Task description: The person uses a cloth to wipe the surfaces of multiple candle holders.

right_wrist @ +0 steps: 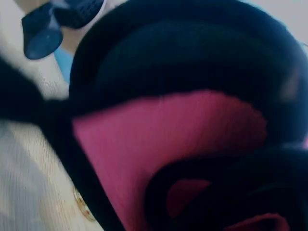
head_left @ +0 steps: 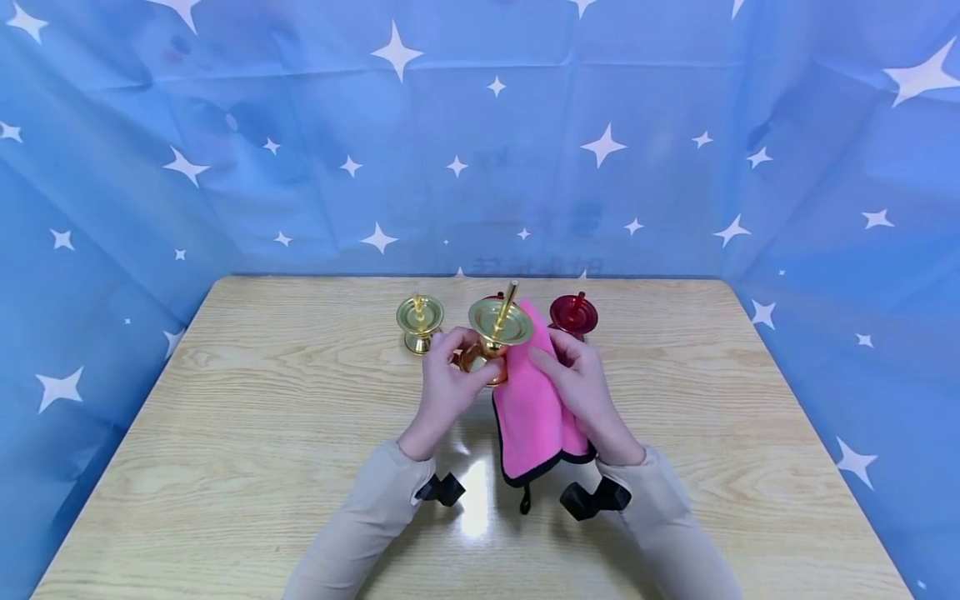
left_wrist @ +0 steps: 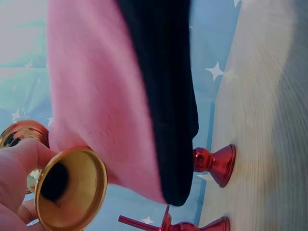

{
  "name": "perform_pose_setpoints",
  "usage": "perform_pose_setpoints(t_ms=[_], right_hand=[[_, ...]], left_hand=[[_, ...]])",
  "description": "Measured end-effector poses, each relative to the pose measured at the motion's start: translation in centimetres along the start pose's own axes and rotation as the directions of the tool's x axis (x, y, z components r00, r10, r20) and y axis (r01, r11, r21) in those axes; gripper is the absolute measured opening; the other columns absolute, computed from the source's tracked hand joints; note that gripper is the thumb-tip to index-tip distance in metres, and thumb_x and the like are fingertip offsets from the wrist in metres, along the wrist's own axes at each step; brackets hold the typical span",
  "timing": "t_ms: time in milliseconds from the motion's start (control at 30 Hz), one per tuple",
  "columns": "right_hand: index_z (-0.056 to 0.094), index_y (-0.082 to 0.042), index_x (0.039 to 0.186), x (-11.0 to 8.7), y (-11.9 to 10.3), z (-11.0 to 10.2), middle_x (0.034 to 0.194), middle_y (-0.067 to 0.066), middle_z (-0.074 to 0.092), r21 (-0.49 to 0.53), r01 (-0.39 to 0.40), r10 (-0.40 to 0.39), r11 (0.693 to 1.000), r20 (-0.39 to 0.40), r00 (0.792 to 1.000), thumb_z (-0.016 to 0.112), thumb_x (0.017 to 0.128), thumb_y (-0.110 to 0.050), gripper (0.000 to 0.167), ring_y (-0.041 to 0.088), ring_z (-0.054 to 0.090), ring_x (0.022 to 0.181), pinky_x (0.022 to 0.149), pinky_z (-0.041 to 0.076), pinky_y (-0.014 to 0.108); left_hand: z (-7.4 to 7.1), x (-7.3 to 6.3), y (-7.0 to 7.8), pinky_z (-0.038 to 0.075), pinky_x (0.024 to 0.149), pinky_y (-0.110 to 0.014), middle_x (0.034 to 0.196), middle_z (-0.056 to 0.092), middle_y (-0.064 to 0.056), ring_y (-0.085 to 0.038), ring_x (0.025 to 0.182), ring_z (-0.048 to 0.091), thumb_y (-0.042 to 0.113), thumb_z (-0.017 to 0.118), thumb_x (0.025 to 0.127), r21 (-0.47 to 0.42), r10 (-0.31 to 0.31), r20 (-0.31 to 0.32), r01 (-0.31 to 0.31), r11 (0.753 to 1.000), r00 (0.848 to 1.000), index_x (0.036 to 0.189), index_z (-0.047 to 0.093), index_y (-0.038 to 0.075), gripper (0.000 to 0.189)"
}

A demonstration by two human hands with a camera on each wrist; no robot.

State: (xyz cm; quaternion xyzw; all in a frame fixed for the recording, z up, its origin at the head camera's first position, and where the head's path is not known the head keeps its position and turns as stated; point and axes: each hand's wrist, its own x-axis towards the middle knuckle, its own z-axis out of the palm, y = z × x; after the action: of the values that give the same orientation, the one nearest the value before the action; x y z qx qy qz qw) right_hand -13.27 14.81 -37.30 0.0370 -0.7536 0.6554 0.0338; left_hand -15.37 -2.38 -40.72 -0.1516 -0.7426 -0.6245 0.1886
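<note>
Raised above the table is a gold candle holder [head_left: 487,318], its dish and stem tipped slightly to the right. My left hand [head_left: 447,382] grips it low down, between thumb and fingers. The left wrist view shows its hollow base [left_wrist: 79,190] beside the left fingers [left_wrist: 24,156]. A pink cloth [head_left: 528,417] with black edging hangs from my right hand [head_left: 581,387], which pinches it against the holder's right side. Folds of the cloth [right_wrist: 168,130] fill most of the right wrist view and hide the right fingers there.
Another gold candle holder [head_left: 420,315] stands behind and left of my hands. A red candle holder [head_left: 573,315] stands behind on the right. A second red one [left_wrist: 224,166] shows in the left wrist view, mostly hidden from the head. A star-patterned blue curtain [head_left: 480,208] borders the wooden table [head_left: 262,417].
</note>
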Motion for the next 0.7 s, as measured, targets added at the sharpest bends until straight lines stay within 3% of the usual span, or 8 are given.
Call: perform_pose_setpoints(t_ms=[133, 267, 400, 533, 700], right_hand=[[0.059, 0.005, 0.118, -0.1, 0.0, 0.0, 0.087, 0.003, 0.064, 0.059, -0.065, 0.064, 0.996, 0.027, 0.998, 0.058, 0.09, -0.007, 0.03, 0.009, 0.062, 0.071, 0.063, 0.051, 0.023], [0.055, 0.007, 0.123, 0.0, 0.4, 0.0, 0.088, -0.003, 0.064, 0.15, -0.178, 0.175, 0.973, 0.029, 0.984, 0.057, 0.091, -0.007, 0.036, 0.008, 0.063, 0.074, 0.067, 0.051, 0.022], [0.049, 0.005, 0.129, 0.0, 0.7, -0.3, 0.09, -0.003, 0.066, 0.276, -0.301, 0.298, 0.913, 0.055, 0.953, 0.054, 0.092, -0.011, 0.041, 0.008, 0.063, 0.078, 0.071, 0.052, 0.022], [0.053, -0.003, 0.122, -0.2, 0.7, -0.6, 0.092, -0.002, 0.067, 0.408, -0.368, 0.36, 0.835, 0.1, 0.928, 0.052, 0.094, -0.014, 0.03, 0.009, 0.064, 0.082, 0.073, 0.052, 0.023], [0.06, -0.013, 0.105, -0.5, 0.4, -1.0, 0.092, -0.001, 0.067, 0.511, -0.414, 0.398, 0.753, 0.148, 0.905, 0.05, 0.096, -0.015, 0.013, 0.01, 0.062, 0.083, 0.073, 0.051, 0.024]], left_hand=[[0.0, 0.0, -0.1, 0.036, 0.068, -0.03, 0.082, 0.065, -0.007, -0.024, 0.077, 0.043, 0.005, 0.077, 0.065, 0.055, 0.054, -0.029, -0.052, 0.997, 0.998, 0.085, 0.067, 0.005, 0.022], [0.2, -0.1, 0.3, 0.034, 0.068, -0.034, 0.081, 0.067, -0.005, -0.022, 0.076, 0.044, 0.01, 0.075, 0.066, 0.149, 0.117, -0.011, -0.115, 0.982, 0.993, 0.084, 0.066, 0.005, 0.021], [0.3, -0.5, 0.6, 0.035, 0.07, -0.036, 0.084, 0.067, -0.008, -0.024, 0.08, 0.048, 0.013, 0.073, 0.069, 0.219, 0.167, 0.048, -0.173, 0.96, 0.985, 0.086, 0.064, 0.002, 0.023], [0.3, -0.6, 0.7, 0.038, 0.075, -0.04, 0.095, 0.066, -0.014, -0.029, 0.088, 0.053, 0.014, 0.071, 0.069, 0.243, 0.222, 0.103, -0.241, 0.94, 0.97, 0.093, 0.064, -0.001, 0.03], [-0.2, -0.5, 0.6, 0.04, 0.078, -0.04, 0.111, 0.058, -0.02, -0.032, 0.099, 0.049, 0.015, 0.073, 0.07, 0.182, 0.216, 0.198, -0.253, 0.95, 0.956, 0.107, 0.063, -0.004, 0.043]])
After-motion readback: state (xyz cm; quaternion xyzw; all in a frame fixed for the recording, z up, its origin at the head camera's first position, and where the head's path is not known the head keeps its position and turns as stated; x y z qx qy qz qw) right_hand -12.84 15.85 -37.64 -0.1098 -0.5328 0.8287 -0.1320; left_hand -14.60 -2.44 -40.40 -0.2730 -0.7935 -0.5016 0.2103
